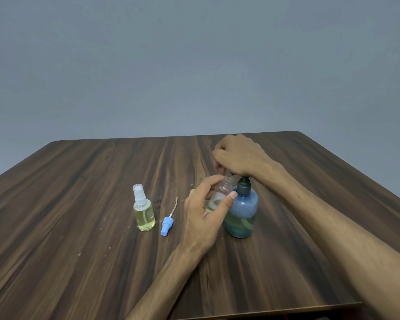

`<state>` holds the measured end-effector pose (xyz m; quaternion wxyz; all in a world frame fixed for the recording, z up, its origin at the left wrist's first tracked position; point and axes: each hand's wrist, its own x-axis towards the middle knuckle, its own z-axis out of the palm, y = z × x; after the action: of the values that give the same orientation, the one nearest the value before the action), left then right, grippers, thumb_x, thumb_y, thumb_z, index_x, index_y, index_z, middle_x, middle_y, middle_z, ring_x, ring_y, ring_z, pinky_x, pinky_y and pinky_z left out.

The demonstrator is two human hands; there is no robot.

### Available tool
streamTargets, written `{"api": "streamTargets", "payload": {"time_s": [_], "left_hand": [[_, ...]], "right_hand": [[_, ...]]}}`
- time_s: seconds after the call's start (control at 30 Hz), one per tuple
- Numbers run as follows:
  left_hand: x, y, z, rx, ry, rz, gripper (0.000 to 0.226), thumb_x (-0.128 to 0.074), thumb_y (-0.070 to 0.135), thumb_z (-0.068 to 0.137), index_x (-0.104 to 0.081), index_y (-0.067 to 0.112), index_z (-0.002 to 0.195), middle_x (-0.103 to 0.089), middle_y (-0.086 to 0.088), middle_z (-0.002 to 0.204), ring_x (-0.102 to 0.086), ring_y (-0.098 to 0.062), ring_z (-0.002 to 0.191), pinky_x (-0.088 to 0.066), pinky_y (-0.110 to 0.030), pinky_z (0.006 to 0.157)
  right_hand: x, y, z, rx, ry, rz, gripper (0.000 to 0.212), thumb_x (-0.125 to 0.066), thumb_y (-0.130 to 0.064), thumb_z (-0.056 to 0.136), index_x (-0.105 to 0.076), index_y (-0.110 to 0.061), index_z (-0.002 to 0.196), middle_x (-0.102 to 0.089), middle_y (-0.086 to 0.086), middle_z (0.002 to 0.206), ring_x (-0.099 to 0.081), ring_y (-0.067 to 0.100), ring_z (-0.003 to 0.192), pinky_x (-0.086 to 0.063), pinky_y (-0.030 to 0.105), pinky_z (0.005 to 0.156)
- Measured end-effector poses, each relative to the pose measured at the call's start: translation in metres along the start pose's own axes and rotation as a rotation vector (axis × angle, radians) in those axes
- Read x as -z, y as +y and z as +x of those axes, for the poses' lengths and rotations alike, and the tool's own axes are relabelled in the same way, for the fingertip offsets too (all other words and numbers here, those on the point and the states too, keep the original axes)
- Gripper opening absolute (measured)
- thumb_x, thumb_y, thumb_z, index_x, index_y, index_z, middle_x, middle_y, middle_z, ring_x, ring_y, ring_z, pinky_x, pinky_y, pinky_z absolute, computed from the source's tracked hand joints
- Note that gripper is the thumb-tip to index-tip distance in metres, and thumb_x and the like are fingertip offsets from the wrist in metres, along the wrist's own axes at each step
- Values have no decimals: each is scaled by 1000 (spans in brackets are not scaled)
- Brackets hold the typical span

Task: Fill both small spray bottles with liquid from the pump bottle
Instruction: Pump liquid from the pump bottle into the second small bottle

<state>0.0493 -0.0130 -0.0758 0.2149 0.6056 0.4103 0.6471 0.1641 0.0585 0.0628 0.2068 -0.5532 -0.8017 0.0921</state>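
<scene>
The left hand (203, 211) is clamped around the open, tilted spray bottle (218, 197); the right hand (237, 158) presses closed on the blue pump bottle (241, 213)'s head. If the narrow neck strays from the hidden spout, liquid likely spills onto the wooden table (79, 204).

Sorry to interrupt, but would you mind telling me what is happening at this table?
A person is refilling small spray bottles. The right hand presses on the blue pump bottle, while the left hand holds an open clear spray bottle beside its top; it holds only a little liquid. Its blue spray cap lies on the wooden table, next to a capped spray bottle of yellow liquid.
</scene>
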Motion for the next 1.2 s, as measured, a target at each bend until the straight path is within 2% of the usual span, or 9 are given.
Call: {"api": "streamTargets", "payload": {"time_s": [0.07, 0.2, 0.33, 0.47, 0.67, 0.77, 0.87, 1.03, 1.2], "left_hand": [[0, 1, 1, -5, -2, -1, 36, -75, 42, 96, -72, 20, 125, -79, 0, 104, -75, -29, 101, -60, -55, 90], [0, 4, 1, -8, 2, -11, 36, -75, 41, 95, -72, 19, 124, -79, 3, 104, -76, -25, 100, -61, -46, 89], [0, 3, 0, -4, 3, 5, 35, -75, 44, 96, -72, 22, 123, -79, 0, 104, -75, -29, 101, -58, -57, 92], [0, 4, 0, -15, 0, 16, 34, -74, 43, 96, -72, 22, 123, -79, 4, 106, -76, -26, 103, -58, -57, 93], [0, 5, -1, 2, -3, 21, 34, -74, 46, 95, -72, 25, 123, -79, 5, 104, -75, -27, 102, -58, -57, 94], [1, 6, 0, 0, -7, 2, 34, -74, 44, 95, -72, 24, 122, -79, 6, 105, -76, -25, 104, -57, -57, 96], [1, 6, -1, -7, 0, -4, 34, -74, 43, 95, -72, 24, 122, -79, 4, 106, -76, -26, 104, -59, -55, 94], [1, 2, 0, -4, -2, 6, 32, -75, 46, 96, -71, 27, 122, -79, 2, 104, -76, -28, 101, -56, -61, 94], [0, 4, -1, -5, -6, -3, 33, -75, 41, 96, -72, 22, 123, -79, 3, 106, -76, -26, 102, -58, -57, 93]], "right_hand": [[-1, 1, 0, -1, -27, -2, 30, -52, -28, 87, -79, -15, 80, -78, -2, 77, -69, 19, 72, -56, 35, 70], [-5, -1, -1, -8, -68, -48, 30, -54, -26, 89, -79, -12, 82, -76, -1, 76, -64, 20, 70, -44, 32, 61], [2, -1, -2, 10, 19, 8, 39, -46, -34, 81, -77, -12, 81, -80, 1, 78, -72, 25, 75, -57, 36, 73], [-5, -1, 0, -26, -127, -52, 34, -52, -29, 91, -80, -11, 90, -80, 6, 90, -64, 20, 74, -49, 33, 66], [0, 2, -1, -12, -38, -23, 32, -50, -32, 88, -78, -17, 82, -79, -1, 80, -73, 24, 81, -57, 38, 77], [-5, -1, -2, -25, -108, -56, 32, -52, -29, 92, -79, -13, 89, -78, 4, 86, -69, 23, 81, -50, 34, 67], [-5, -3, -3, -16, -94, -92, 31, -52, -27, 91, -79, -13, 88, -77, 3, 86, -67, 23, 80, -44, 32, 64], [-1, -3, 0, 14, -17, -78, 33, -51, -28, 91, -78, -11, 86, -79, 3, 81, -70, 24, 80, -49, 33, 69], [-5, -1, -2, -14, -85, -70, 31, -51, -29, 90, -78, -13, 85, -77, 2, 82, -69, 24, 79, -52, 35, 71]]}}
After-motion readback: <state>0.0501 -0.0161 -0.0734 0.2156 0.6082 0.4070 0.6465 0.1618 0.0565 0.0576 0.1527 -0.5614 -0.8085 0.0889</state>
